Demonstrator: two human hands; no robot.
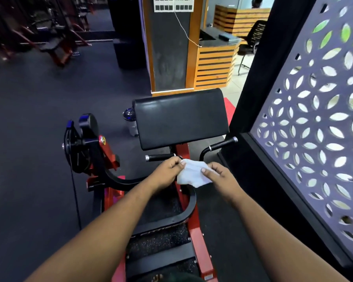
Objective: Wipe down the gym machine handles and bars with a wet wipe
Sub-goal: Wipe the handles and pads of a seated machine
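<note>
Left hand (167,169) and right hand (218,174) both pinch the white wet wipe (193,176) — held just below the black pad (179,121), between left handle (160,157) and right handle (222,143).

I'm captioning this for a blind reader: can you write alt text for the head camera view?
Both hands, left hand and right hand, pinch a white wet wipe just above a red-and-black gym machine's left handle. Beyond sits its black pad.
</note>
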